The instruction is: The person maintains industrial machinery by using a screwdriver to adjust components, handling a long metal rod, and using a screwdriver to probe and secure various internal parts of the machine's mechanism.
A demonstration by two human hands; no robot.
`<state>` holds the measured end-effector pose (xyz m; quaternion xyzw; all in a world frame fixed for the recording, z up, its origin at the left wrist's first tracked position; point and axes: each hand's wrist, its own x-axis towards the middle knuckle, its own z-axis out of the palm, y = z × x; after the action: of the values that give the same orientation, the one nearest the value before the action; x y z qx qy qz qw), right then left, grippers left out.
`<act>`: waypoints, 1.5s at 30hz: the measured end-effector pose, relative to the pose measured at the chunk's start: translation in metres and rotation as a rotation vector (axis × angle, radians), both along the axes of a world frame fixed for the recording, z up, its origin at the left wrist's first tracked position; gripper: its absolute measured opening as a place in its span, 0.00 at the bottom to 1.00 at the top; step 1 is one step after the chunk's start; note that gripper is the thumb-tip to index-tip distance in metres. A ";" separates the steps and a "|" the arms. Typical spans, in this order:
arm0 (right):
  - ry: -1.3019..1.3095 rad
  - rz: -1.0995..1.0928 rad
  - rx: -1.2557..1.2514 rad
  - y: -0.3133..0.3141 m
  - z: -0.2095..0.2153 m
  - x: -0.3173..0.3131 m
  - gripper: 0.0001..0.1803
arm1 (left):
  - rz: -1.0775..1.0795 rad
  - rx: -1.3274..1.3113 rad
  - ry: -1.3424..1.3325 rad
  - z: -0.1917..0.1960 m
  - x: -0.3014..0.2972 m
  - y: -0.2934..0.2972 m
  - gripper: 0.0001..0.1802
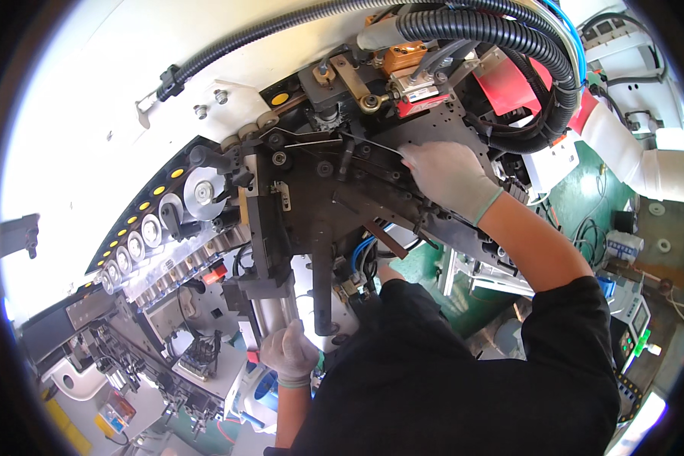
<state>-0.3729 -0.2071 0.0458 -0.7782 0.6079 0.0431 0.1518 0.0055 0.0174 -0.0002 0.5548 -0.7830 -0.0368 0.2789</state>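
My right hand [450, 176], in a pale glove, is closed with thumb and fingers together on one end of a thin metal rod [374, 142]. The rod runs left over a dark machine plate [311, 201] set with bolts and small rollers, and its far tip lies near a black block [328, 99]. Lower down, my left hand [289, 353], also gloved, is curled beside the foot of a silver metal column [272, 313]. Whatever lies inside its fingers is hidden.
Black corrugated hoses [501, 38] arch over the top right above a red guard [501, 80]. Along the left runs a row of silver rollers [152, 229] on a white machine body [91, 152]. A dark bar [321, 281] projects toward my body. Cables lie on the green floor [585, 182].
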 end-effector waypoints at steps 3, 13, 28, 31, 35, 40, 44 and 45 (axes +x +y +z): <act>0.032 -0.075 0.029 0.001 -0.001 -0.013 0.10 | -0.007 0.005 0.002 0.001 0.000 0.002 0.19; -0.043 -0.038 0.001 -0.012 0.006 -0.001 0.13 | -0.001 0.017 0.020 0.001 -0.001 0.000 0.19; 0.068 0.104 -0.051 -0.033 -0.001 -0.009 0.09 | 0.009 0.063 -0.024 0.006 -0.006 -0.002 0.13; -0.024 0.091 0.014 -0.036 0.004 -0.009 0.09 | 0.023 0.085 -0.073 0.004 -0.002 0.001 0.14; 0.047 0.019 0.144 -0.038 0.009 -0.022 0.11 | 0.026 0.079 -0.072 0.005 -0.001 0.002 0.13; -0.177 -0.022 0.166 -0.029 0.011 -0.030 0.13 | 0.041 0.042 -0.104 0.003 -0.003 0.000 0.09; -0.229 -0.033 0.197 -0.034 -0.001 -0.026 0.14 | -0.043 0.143 -0.038 0.021 -0.009 -0.008 0.12; -0.210 -0.025 0.202 -0.036 -0.001 -0.023 0.13 | -0.084 0.176 -0.012 0.036 -0.018 -0.019 0.12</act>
<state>-0.3960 -0.2429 0.0448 -0.7515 0.5909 0.0206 0.2927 -0.0129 -0.0014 0.0356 0.5442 -0.8008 -0.1137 0.2226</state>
